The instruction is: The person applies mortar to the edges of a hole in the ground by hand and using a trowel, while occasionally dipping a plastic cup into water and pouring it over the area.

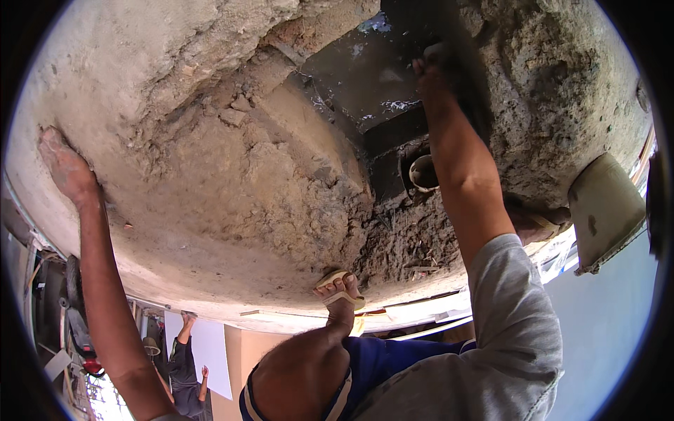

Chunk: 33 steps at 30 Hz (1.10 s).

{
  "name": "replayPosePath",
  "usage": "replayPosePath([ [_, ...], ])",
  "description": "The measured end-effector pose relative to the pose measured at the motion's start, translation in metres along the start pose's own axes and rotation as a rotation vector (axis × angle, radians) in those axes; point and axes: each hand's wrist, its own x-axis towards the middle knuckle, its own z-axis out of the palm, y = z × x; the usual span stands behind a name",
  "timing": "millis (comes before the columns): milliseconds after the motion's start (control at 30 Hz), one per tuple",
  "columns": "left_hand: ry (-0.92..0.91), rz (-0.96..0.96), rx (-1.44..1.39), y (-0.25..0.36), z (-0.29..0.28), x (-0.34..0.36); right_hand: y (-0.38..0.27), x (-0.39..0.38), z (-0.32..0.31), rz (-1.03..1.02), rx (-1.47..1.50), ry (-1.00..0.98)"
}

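Note:
My left hand (67, 165) leans palm down on the pale, dusty ground at the far left. Its fingers lie against the surface, with nothing in them. My right arm reaches down into a dark pit (397, 133) of murky water (365, 74). There my right hand (431, 72) has its fingers curled beside a smooth grey piece, which it seems to grip. Shadow hides most of that piece, so its kind cannot be made out. A round pipe end (423, 173) opens at the pit's near side, close to my right forearm.
Broken earth and rough concrete (246, 168) surround the pit. My sandalled foot (340, 289) stands at its near edge. To the right sits a dirty grey bucket (607, 210). Another person in dark clothes (186, 379) is at the lower left, near a white panel (210, 354).

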Motion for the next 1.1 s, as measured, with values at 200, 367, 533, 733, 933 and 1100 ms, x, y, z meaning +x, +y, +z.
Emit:
replayPosePath([
  [200,0.006,-0.115,-0.094,0.043,0.011,0.011,-0.023,-0.011,-0.015,-0.109,-0.134,0.084],
  [367,-0.026,-0.157,-0.132,0.029,0.006,0.009,-0.019,-0.013,-0.01,-0.207,-0.385,0.121],
  [533,0.001,-0.088,-0.124,0.017,0.015,0.003,-0.013,-0.027,-0.025,-0.526,-1.677,0.058],
  [733,-0.004,-0.053,-0.105,0.014,0.018,0.007,0.076,-0.122,-0.057,0.041,-0.959,0.054],
  [933,0.006,-0.186,-0.161,0.04,0.01,0.006,0.048,-0.268,-0.035,0.318,-0.52,0.089],
  [1100,0.019,-0.23,-0.199,0.045,0.0,0.007,0.0,-0.325,-0.033,0.354,-0.446,0.101],
])
